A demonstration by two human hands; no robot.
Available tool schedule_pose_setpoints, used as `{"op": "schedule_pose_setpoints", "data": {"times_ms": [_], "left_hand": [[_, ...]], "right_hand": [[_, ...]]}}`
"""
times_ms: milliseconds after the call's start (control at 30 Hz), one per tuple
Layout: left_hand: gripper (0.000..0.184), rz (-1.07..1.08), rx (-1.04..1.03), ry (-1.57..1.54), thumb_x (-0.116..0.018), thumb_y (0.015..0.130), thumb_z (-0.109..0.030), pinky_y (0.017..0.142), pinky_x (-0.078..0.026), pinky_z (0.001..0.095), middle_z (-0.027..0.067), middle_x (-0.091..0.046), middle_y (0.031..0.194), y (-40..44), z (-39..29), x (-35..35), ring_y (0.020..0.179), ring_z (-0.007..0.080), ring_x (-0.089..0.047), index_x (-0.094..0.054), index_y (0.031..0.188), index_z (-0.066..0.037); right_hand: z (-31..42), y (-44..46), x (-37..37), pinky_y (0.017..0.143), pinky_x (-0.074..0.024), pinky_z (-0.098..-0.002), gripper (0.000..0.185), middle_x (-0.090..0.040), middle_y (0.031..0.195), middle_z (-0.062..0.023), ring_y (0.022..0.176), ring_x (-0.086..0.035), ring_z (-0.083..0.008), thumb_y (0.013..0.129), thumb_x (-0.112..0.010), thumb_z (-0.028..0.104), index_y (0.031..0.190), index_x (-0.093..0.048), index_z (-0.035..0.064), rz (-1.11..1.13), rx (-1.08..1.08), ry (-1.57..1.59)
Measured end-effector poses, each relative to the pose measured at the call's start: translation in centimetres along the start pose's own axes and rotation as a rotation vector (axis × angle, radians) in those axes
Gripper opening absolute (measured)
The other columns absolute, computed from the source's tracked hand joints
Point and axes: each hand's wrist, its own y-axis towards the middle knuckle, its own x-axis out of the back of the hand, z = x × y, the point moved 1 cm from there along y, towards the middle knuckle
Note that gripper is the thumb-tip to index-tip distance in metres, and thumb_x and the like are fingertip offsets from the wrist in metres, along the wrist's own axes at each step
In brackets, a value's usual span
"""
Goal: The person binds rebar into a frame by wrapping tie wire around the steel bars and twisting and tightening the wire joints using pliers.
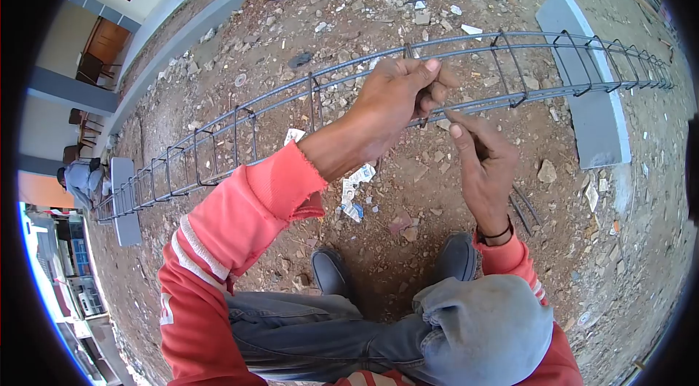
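Observation:
A long cage of steel reinforcing bars (pixel 336 70), with square stirrups along it, runs across the view in front of me. My left hand (pixel 399 98) is at the cage beside a stirrup, its fingers curled and thumb pressed in. What those fingers hold is hidden. Just below the near bars, my right hand (pixel 486 160) has its thumb and forefinger pinched close together near the lower bar. Anything between these fingertips is too small to make out.
A grey block (pixel 593 120) supports the cage on the right, another block (pixel 125 204) on the left. A crouching person (pixel 80 178) is at the far left end. Rubble, paper scraps (pixel 355 189) and short rods (pixel 526 207) lie on the dirt near my boots (pixel 331 269).

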Motion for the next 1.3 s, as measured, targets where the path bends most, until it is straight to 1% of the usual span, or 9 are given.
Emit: {"op": "schedule_pose_setpoints", "data": {"times_ms": [133,233,400,500,667,767,933,1133,1300], "left_hand": [[0.031,-0.037,0.01,0.144,-0.052,0.103,-0.025,0.071,-0.047,0.024,0.0008,-0.064,0.084,-0.6,-0.3,0.8,0.071,0.0089,-0.052,-0.068,0.106,0.001],[0.03,0.021,-0.155,0.502,-0.053,0.103,-0.023,0.069,-0.048,0.0249,0.0022,-0.066,0.081,0.0,-1.0,1.2,0.071,0.009,-0.054,-0.069,0.107,0.002],[0.024,-0.005,-0.102,0.182,-0.057,0.1,-0.017,0.066,-0.048,0.0245,0.0039,-0.068,0.079,0.6,-2.2,0.1,0.072,0.0091,-0.058,-0.07,0.107,0.002],[0.022,-0.029,-0.217,0.197,-0.06,0.098,-0.015,0.066,-0.049,0.024,0.0048,-0.068,0.081,0.8,-0.9,-0.1,0.07,0.0096,-0.058,-0.07,0.108,0.002],[0.024,-0.034,-0.203,0.135,-0.066,0.095,-0.018,0.07,-0.052,0.0271,0.007,-0.071,0.084,1.0,1.7,1.0,0.072,0.0122,-0.062,-0.071,0.107,0.002],[0.033,0.209,-0.134,1.073,-0.076,0.084,-0.027,0.074,-0.053,0.0323,0.0117,-0.074,0.088,0.4,-1.3,4.8,0.077,0.0165,-0.067,-0.074,0.101,0.002],[0.037,0.096,0.038,1.385,-0.073,0.085,-0.036,0.063,-0.051,0.0332,0.0129,-0.072,0.073,0.5,-3.2,8.7,0.07,0.0178,-0.069,-0.076,0.086,0.002],[0.043,0.167,0.077,1.418,-0.064,0.093,-0.038,0.06,-0.047,0.0329,0.0081,-0.066,0.067,1.8,1.3,7.3,0.062,0.0142,-0.058,-0.074,0.086,0.003],[0.024,-0.051,0.005,0.698,-0.072,0.089,-0.018,0.057,-0.045,0.0285,0.0033,-0.067,0.073,3.1,5.1,5.8,0.066,0.0111,-0.058,-0.073,0.087,0.005]], "right_hand": [[-1.9,0.5,-0.1,0.056,-0.0327,-0.0198,0.014,-0.059,0.075,0.0026,0.067,-0.044,-0.0018,0.095,-0.063,0.008,0.105,-0.068,0.0,0.064,-0.109,0.121],[-2.0,1.5,-0.4,0.057,-0.0338,-0.0195,0.011,-0.058,0.075,0.0032,0.066,-0.046,-0.002,0.096,-0.063,0.009,0.1,-0.068,0.0009,0.339,-0.396,0.311],[-1.2,1.9,-1.0,0.049,-0.0282,-0.0213,0.011,-0.05,0.068,0.007,0.057,-0.039,-0.0016,0.096,-0.063,0.012,0.1,-0.066,0.0026,0.008,-0.327,0.452],[-1.0,1.3,-0.7,0.046,-0.0214,-0.0215,0.012,-0.043,0.065,0.0093,0.053,-0.031,-0.0006,0.096,-0.063,0.012,0.102,-0.066,0.0033,0.116,-0.492,0.743],[-2.7,-0.6,0.5,0.046,-0.0192,-0.0212,0.011,-0.039,0.063,0.0106,0.052,-0.028,-0.0001,0.094,-0.065,0.012,0.102,-0.067,0.0037,0.109,-0.59,0.684],[-4.4,-3.2,3.0,0.047,-0.0221,-0.0207,0.01,-0.046,0.064,0.01,0.055,-0.033,0.0003,0.092,-0.067,0.011,0.098,-0.068,0.0032,0.154,-0.589,0.447],[-9.4,-6.4,2.2,0.054,-0.0299,-0.0196,0.009,-0.055,0.07,0.0077,0.062,-0.042,-0.0001,0.092,-0.067,0.01,0.093,-0.071,0.0018,0.246,-0.544,0.119],[-8.8,-2.4,-3.3,0.056,-0.0342,-0.0204,0.013,-0.058,0.07,0.0057,0.063,-0.045,-0.0016,0.092,-0.068,0.013,0.098,-0.072,0.0018,-0.016,-0.549,0.346],[-7.7,-1.6,-4.9,0.047,-0.0317,-0.0198,0.014,-0.058,0.068,0.0034,0.056,-0.045,-0.0024,0.093,-0.067,0.016,0.099,-0.072,0.0044,-0.074,-0.631,0.525]]}}
